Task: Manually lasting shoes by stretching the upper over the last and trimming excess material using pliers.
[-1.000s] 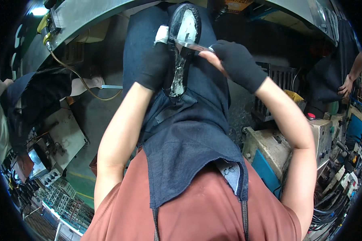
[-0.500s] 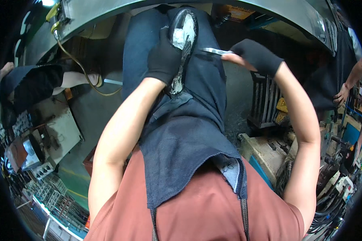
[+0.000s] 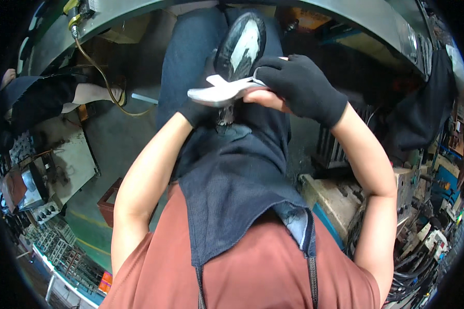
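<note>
A black shoe [image 3: 242, 46] lies sole up along my lap, its toe away from me and a whitish patch on its sole. My left hand [image 3: 197, 110], in a black fingerless glove, is closed round the shoe's left side; the tool and shadow hide most of its fingers. Above the shoe's middle, my right hand [image 3: 299, 87], gloved alike, grips a silver metal tool [image 3: 221, 94]. This has a broad curved head pointing left and a short whitish prong on its far side; its exact kind is unclear. Whether it touches the shoe I cannot tell.
A metal bench edge [image 3: 139, 14] curves across the far side, with a yellow-fitted hose [image 3: 100, 67] hanging at left. Another person's leg [image 3: 95, 94] shows at left. Worn machinery [image 3: 335, 201] stands close on my right, and a reddish crate [image 3: 108, 206] on the left floor.
My right hand has moved left with the silver tool, now over the shoe. The shoe has shifted slightly right. A small whitish square seen on its sole no longer shows there.
</note>
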Demonstrator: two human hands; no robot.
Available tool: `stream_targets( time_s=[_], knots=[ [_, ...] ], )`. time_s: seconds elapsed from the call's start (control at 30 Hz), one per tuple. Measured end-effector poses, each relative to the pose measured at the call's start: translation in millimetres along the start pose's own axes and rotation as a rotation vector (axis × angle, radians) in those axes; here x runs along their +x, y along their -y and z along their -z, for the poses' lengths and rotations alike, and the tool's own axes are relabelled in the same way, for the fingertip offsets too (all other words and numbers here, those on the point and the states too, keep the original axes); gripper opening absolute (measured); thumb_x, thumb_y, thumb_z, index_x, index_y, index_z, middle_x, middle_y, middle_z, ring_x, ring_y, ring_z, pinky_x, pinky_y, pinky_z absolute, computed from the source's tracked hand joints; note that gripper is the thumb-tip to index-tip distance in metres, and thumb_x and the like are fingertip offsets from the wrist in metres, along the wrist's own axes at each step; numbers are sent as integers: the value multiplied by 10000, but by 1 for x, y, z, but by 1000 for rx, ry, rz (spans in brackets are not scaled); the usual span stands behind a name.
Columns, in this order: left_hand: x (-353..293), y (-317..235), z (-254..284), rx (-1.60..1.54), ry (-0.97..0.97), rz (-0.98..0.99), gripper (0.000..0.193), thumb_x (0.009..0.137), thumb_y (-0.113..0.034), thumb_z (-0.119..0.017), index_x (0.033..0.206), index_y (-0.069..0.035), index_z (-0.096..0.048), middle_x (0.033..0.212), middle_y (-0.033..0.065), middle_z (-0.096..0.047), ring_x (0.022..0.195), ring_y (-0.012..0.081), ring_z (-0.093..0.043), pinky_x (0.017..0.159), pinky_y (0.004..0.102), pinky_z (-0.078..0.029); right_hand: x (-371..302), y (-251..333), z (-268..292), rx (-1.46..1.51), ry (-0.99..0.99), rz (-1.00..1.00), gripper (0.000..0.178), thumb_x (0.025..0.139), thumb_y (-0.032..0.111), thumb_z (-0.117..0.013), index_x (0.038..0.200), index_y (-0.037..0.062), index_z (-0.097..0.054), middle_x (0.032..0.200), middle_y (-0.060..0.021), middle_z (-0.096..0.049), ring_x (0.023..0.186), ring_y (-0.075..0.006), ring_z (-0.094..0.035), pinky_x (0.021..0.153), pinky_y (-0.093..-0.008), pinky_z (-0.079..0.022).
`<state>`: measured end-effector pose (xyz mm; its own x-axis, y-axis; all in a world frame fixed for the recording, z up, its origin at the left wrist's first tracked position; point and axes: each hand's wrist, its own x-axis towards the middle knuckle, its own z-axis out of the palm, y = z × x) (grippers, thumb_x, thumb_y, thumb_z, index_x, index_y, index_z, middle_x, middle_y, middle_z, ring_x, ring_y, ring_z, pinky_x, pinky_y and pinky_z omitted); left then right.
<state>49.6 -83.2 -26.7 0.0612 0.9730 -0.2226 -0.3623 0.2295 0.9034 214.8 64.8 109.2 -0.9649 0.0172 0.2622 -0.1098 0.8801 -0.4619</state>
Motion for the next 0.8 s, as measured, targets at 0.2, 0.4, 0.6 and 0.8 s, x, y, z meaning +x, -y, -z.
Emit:
stream_targets(
  time_s=[0.2,0.4,0.6,0.8],
  knots=[
    [-3,-17,-5,535,-209,131,1056,787,-329,-780,1494,10,-73,1345,191,-501,1194,282,-545,1005,359,-442,-34,-7,-26,-81,84,-289,393,902,430,-608,769,60,-612,727,-149,-582,665,-343,-606,581,-402,-459],
    [-10,-7,2,217,-180,67,881,920,-294,-630,1520,4,-58,1539,195,-254,1412,249,-280,1126,341,-280,-75,-23,-68,193,113,-721,551,950,515,-496,803,5,-640,693,-187,-624,673,-358,-639,629,-386,-491],
    [-2,5,11,346,-224,47,688,1013,-383,-416,1502,25,-157,1542,227,-241,1433,283,-242,1156,350,-208,-103,20,-104,754,-157,-1368,642,931,618,-473,783,22,-657,607,-57,-609,571,-141,-606,570,-304,-467],
    [0,10,-6,925,-451,-229,529,1001,-302,-448,1398,4,-280,1245,327,-511,1065,502,-553,859,478,-476,-94,22,-104,803,-205,-1428,654,914,648,-485,735,32,-615,613,-46,-580,576,-120,-597,583,-271,-466]
  ],
)
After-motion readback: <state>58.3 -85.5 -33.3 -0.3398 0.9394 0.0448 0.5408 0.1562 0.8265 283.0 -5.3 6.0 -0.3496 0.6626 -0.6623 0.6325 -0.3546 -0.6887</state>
